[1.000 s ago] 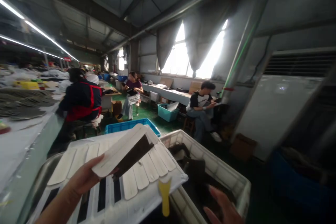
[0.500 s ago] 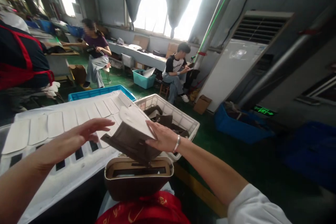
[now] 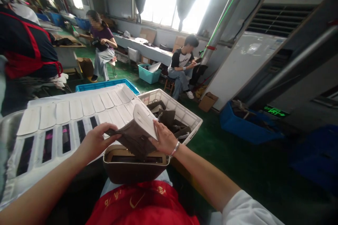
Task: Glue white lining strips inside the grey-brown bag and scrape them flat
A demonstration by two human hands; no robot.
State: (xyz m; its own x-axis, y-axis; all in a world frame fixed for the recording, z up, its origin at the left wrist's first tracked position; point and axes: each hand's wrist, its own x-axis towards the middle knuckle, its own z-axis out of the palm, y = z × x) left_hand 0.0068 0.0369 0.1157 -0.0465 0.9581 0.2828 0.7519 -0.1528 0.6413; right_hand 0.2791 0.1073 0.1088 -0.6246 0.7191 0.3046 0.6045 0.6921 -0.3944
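My right hand (image 3: 166, 137) grips the right side of a brown leather flap (image 3: 133, 137) with a pale underside, thumb in front and fingers behind. At the flap's left edge my left hand (image 3: 101, 137) pinches a dark corner between thumb and fingers. The flap is tilted, its pale curved end raised. Below it a dark brown handbag body (image 3: 134, 173) rests upright on my lap, its mouth edged in white with a tan lining. The flap's lower edge covers part of that mouth; whether the two are joined I cannot tell.
At left, a white-covered table (image 3: 55, 147) bears rows of pale panels (image 3: 84, 106) and dark strips (image 3: 66, 139). A white crate (image 3: 194, 126) of brown pieces stands ahead right, a blue crate (image 3: 105, 85) behind the table. Several people sit beyond; a blue bin (image 3: 243, 126) stands right.
My left hand, open and apart before, has closed on the flap's left edge. The flap is turned slightly, its pale end more upright. The view has shifted a little.
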